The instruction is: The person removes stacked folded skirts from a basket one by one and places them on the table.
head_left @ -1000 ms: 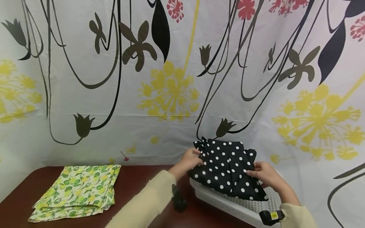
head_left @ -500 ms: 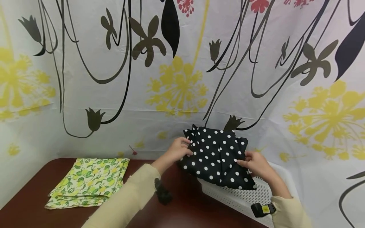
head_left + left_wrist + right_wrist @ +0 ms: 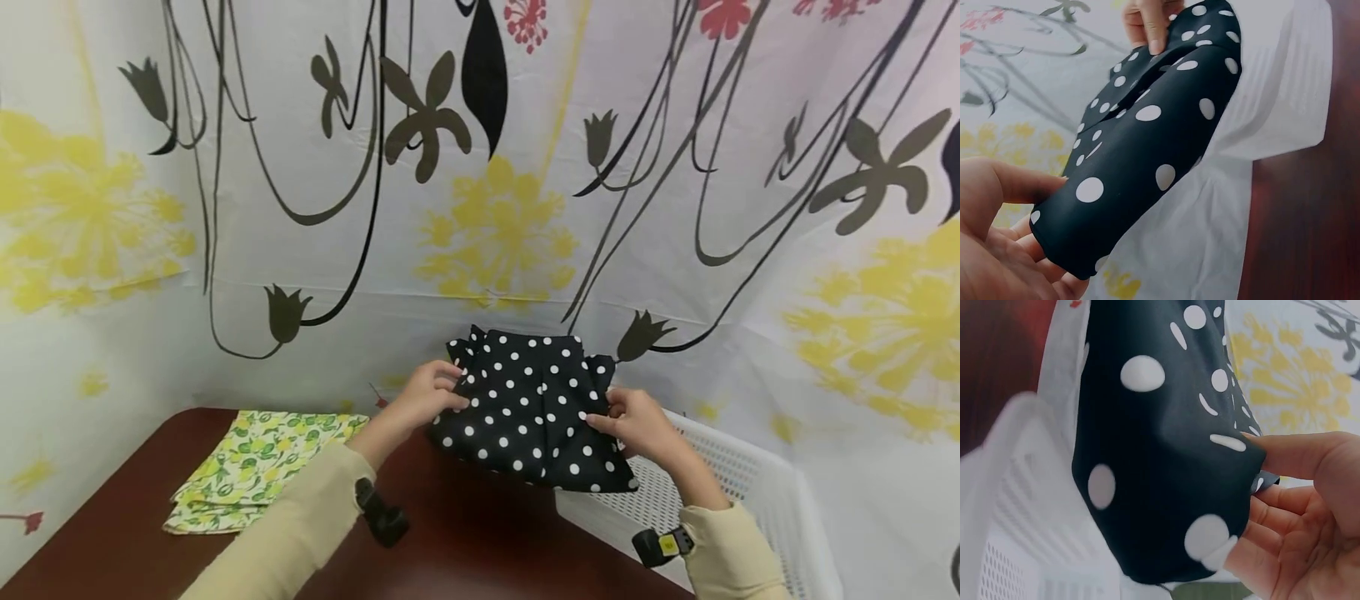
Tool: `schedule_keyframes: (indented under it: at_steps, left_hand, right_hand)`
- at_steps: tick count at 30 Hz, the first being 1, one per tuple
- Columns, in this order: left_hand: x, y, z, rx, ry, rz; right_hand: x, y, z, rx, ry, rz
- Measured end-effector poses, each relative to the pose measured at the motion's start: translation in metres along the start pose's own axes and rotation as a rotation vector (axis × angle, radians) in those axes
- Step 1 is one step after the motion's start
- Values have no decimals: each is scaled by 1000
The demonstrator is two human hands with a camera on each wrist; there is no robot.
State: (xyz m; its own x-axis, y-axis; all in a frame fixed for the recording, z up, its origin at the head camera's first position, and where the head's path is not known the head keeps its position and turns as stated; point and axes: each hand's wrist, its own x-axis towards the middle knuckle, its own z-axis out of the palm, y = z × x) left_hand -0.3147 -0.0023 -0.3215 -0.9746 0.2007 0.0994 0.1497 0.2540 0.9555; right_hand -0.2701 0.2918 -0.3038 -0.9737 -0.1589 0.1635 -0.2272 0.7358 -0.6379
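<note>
A folded black cloth with white polka dots [image 3: 525, 408] is held up between both hands in the head view, above the table and just left of the basket. My left hand [image 3: 427, 396] pinches its left edge, thumb on the near face. On the opposite edge my right hand [image 3: 637, 425] grips the cloth between thumb and fingers. In the left wrist view the left thumb lies over the dotted cloth [image 3: 1147, 137] with fingers beneath. The right wrist view has the right hand [image 3: 1304, 512] pinching the cloth's edge [image 3: 1160, 456], the basket beside it.
A white perforated plastic basket [image 3: 780, 475] stands at the right of the dark red table [image 3: 427, 533]. Folded cloth with a lemon print [image 3: 255, 458] lies at the table's left, partly behind the left sleeve. A flower-patterned curtain [image 3: 480, 208] hangs behind.
Both hands have carried the dotted cloth leftward from over the basket to beside it, revealing more of the basket. The head view has turned to the right. Both grips look unchanged.
</note>
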Motion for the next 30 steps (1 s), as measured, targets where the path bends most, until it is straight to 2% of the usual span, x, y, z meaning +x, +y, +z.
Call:
schedule_keyframes:
  at_steps: [4, 9, 15, 24, 30]
  left_hand:
    - [-2, -6, -19, 14, -14, -3]
    - [-6, -14, -42, 30, -32, -28]
    - [-20, -29, -67, 1, -18, -71]
    - [-29, -54, -85, 32, -4, -111]
    - [-29, -83, -84, 53, 49, -139]
  right_hand:
    - [5, -6, 14, 26, -24, -29]
    - [16, -15, 30, 8, -32, -73]
    - [28, -26, 53, 30, -69, -91]
    - [37, -28, 87, 60, -91, -80]
    - [43, -25, 110, -38, -66, -156]
